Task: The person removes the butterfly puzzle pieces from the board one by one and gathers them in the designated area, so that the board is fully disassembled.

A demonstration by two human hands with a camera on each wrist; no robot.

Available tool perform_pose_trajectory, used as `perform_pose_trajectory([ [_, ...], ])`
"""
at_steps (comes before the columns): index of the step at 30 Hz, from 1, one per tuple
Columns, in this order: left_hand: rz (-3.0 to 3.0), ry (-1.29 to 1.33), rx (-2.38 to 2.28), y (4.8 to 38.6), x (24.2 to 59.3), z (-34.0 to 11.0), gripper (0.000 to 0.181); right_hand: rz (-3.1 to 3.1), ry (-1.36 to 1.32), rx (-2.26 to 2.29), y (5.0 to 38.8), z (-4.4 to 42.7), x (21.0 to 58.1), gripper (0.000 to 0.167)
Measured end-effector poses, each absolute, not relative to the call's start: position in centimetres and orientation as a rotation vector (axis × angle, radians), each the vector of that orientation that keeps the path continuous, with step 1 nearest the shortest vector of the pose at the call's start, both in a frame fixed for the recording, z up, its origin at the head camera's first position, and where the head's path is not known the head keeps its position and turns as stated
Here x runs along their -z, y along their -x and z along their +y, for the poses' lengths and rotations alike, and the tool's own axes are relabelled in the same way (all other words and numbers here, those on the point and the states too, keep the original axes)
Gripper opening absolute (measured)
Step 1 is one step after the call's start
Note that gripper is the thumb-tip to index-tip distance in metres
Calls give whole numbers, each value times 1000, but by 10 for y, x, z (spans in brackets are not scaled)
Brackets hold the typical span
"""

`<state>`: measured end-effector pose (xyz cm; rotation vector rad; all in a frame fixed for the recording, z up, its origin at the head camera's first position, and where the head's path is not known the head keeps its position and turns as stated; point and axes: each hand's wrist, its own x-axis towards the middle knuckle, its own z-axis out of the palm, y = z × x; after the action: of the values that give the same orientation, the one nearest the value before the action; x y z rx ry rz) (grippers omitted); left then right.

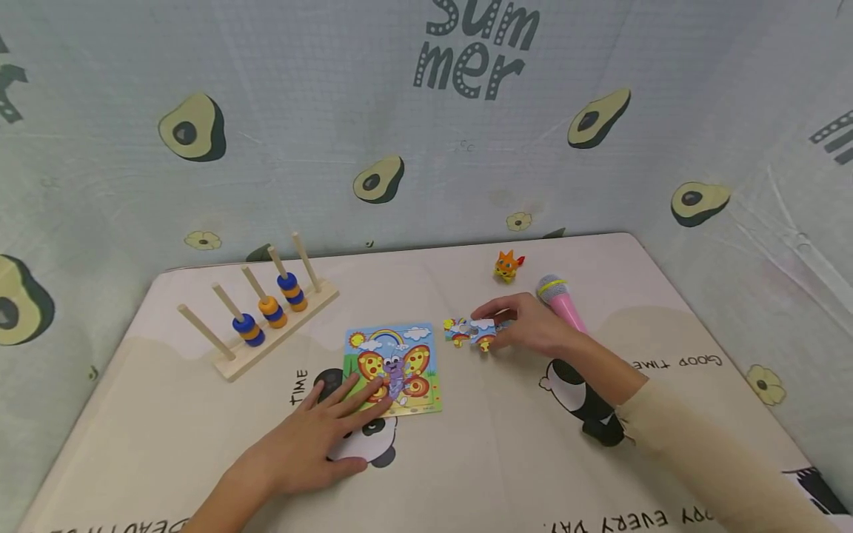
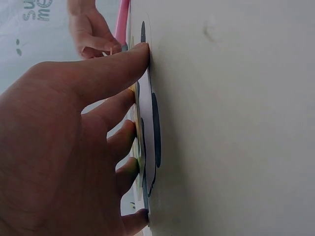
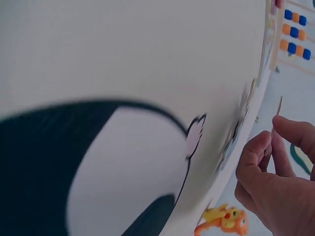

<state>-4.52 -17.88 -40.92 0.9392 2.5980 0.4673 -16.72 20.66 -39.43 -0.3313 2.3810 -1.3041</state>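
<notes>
A butterfly jigsaw puzzle (image 1: 393, 370) lies flat on the table. My left hand (image 1: 313, 444) rests on its lower left part, fingers straight and spread; the left wrist view shows the fingertips on the board's edge. Just right of the board, my right hand (image 1: 533, 326) pinches a puzzle piece (image 1: 483, 334) between thumb and fingers. In the right wrist view this piece (image 3: 280, 105) appears edge-on, held above the table. Another puzzle piece (image 1: 456, 331) is beside it on the left. More pieces (image 3: 235, 130) lie on the tabletop, partly hidden behind the hand in the head view.
A wooden peg stand (image 1: 280, 333) with blue and orange rings stands at the left. Behind the right hand are an orange toy figure (image 1: 507, 265) and a pink toy microphone (image 1: 563, 302). A printed cloth covers the table (image 1: 466, 474); a curtain hangs behind it.
</notes>
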Motion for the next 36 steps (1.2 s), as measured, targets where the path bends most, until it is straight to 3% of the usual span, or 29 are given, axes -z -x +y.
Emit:
perform_pose_trajectory([
  [13, 2586, -925, -475, 45, 411, -178, 76, 2517, 268, 1145, 173, 239, 393, 45],
  [36, 2591, -927, -472, 45, 411, -179, 78, 2725, 301, 890, 179, 246, 396, 43],
])
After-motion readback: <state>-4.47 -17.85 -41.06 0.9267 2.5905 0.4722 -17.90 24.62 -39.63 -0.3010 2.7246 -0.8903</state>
